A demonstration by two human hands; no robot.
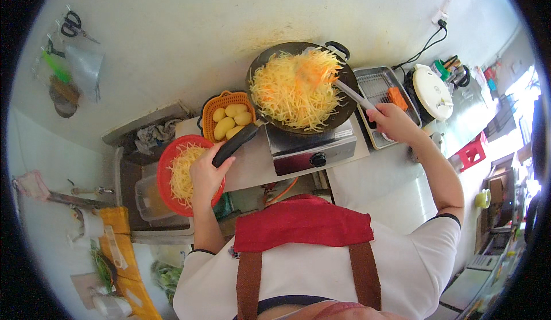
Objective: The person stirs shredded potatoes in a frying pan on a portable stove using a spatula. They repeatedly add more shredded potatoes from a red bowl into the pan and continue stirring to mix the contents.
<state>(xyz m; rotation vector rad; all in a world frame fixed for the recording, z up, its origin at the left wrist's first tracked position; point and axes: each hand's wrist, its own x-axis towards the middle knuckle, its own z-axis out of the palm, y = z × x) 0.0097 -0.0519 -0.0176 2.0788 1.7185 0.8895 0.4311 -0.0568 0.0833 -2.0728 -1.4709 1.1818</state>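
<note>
A dark wok point(344, 113) full of pale yellow shreds mixed with orange shreds point(297, 89) sits on a gas stove point(312, 148). My left hand point(211, 169) is closed around the wok's black handle point(236, 144). With my right hand point(389, 122) I grip the pale handle of a spatula point(355, 95); its head is hidden among the shreds at the wok's right side. Below my left hand, a red bowl point(165, 182) holds more pale shreds point(183, 178). Several peeled potatoes point(224, 127) lie in an orange plastic basket point(209, 109) left of the wok.
Right of the stove, a metal tray with a rack point(374, 79) holds an orange block point(397, 98). Beyond it stands a white-lidded appliance point(431, 92). A sink point(129, 191) with a cloth point(155, 137) and a clear plastic container point(150, 197) is at the left. The wall rises behind the wok.
</note>
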